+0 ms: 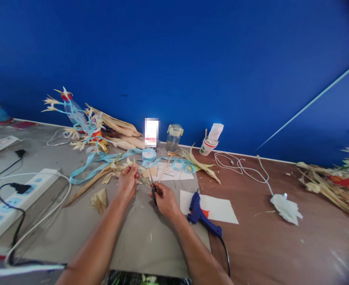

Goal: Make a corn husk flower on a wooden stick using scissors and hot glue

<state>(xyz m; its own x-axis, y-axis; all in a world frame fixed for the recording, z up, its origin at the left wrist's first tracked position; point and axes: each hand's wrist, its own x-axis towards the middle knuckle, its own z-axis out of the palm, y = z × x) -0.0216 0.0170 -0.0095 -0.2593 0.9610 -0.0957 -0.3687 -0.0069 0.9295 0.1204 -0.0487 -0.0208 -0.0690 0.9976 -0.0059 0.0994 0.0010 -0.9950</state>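
Note:
My left hand [128, 183] is closed in a pinch on a small piece of pale corn husk [130, 162] whose tips rise above the fingers. Just to the right, my right hand [164, 198] grips a pair of scissors [154, 193] by the dark handles, with the blades pointing up and away from me. A gap separates the scissors from the husk piece. Behind the hands lie blue ribbon [89, 164], a ribbon roll [148, 154] and thin wires on a white sheet [182, 174]. A folded husk scrap [99, 200] rests near my left forearm.
A blue glue gun [202, 215] lies on white paper [226, 209] at the right, its cord running toward me. Left stands a white power strip [23, 202] with cables. Along the wall are husk flowers [85, 128], a glass jar [173, 137] and a paper cup [207, 147].

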